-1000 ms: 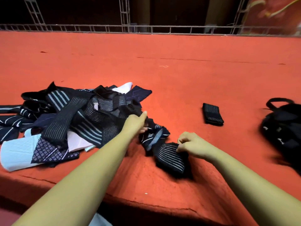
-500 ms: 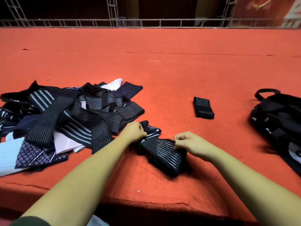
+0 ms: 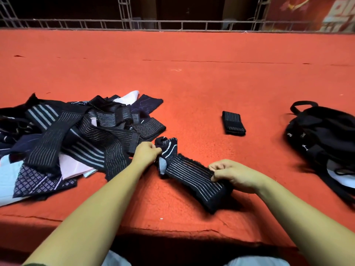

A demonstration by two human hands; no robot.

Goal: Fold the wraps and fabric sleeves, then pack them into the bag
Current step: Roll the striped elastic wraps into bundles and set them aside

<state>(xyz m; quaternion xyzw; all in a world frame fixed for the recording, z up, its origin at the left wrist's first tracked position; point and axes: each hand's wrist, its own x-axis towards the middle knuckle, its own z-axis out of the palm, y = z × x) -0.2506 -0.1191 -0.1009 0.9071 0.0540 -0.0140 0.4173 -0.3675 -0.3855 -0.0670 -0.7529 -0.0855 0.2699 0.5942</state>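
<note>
A black wrap with thin white stripes [image 3: 190, 175] lies stretched on the red carpet in front of me. My left hand [image 3: 147, 153] grips its far, bunched end, where a light patch shows. My right hand [image 3: 234, 174] pinches its near right end. A loose pile of dark striped wraps and pale fabric sleeves [image 3: 76, 139] sits to the left. One folded striped wrap [image 3: 233, 123] lies alone at centre right. The black bag [image 3: 324, 139] rests at the right edge, with something white showing at its lower side.
The red carpeted platform [image 3: 192, 73] stretches far back to a metal truss rail [image 3: 172, 25]. Its front edge [image 3: 172, 230] drops off just before my knees.
Both hands have drawn the striped wrap out of the pile's edge and pulled it straighter between them. The view has shifted slightly.
</note>
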